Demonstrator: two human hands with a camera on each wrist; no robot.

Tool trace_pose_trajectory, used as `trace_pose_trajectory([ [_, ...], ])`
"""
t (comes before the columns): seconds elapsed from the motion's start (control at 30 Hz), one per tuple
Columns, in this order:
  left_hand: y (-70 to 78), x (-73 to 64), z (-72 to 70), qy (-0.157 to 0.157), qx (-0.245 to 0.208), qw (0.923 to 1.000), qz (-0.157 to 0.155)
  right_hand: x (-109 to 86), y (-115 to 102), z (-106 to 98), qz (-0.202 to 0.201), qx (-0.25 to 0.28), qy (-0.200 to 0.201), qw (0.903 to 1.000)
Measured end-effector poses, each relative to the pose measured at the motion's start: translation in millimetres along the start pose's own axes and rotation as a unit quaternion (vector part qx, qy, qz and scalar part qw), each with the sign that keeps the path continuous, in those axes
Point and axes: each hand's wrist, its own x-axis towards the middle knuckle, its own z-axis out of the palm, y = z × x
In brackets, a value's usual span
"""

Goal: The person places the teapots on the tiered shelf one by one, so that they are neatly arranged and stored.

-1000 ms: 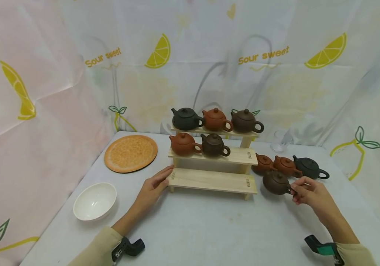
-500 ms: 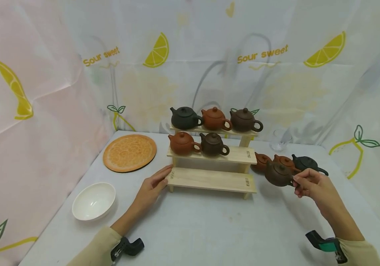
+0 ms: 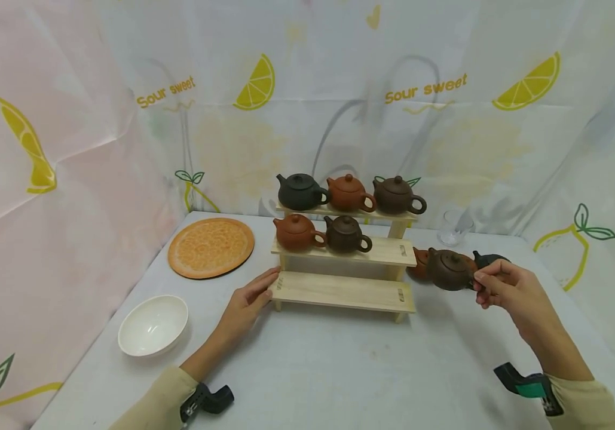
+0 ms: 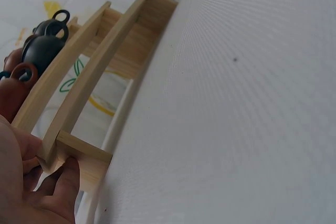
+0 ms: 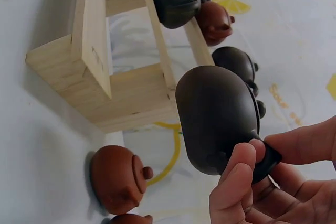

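Note:
My right hand pinches a dark brown teapot by its handle. The right wrist view shows this teapot raised off the table, its underside toward the camera. At the left end of a three-tier wooden stand, my left hand grips the lowest shelf, fingers and thumb about its end board. A black teapot, a reddish one and a brown one line the top tier. On the middle tier sit a reddish teapot and a dark brown one. The lowest tier holds nothing.
Behind the held teapot, a reddish teapot and a black one stand on the table, with another reddish one mostly hidden. A clear glass is farther back. At left are a round orange-patterned mat and a white bowl.
My right hand has lifted the dark brown teapot from the table, raising it so it now overlaps the teapots behind. My left hand stays on the stand.

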Motion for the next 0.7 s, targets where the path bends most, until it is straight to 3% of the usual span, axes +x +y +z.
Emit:
trace_pose_trajectory([
  [0.37,-3.4,0.0,-0.7,-0.001,-0.003,0.9999,0.014,6.1,-13,4,-0.010,0.003,-0.002,0.9999],
  [0.7,-1.1,0.1,-0.3,0.003,0.000,0.9999,0.013,12.0,-21,10,-0.030,0.049,-0.005,0.9983],
])
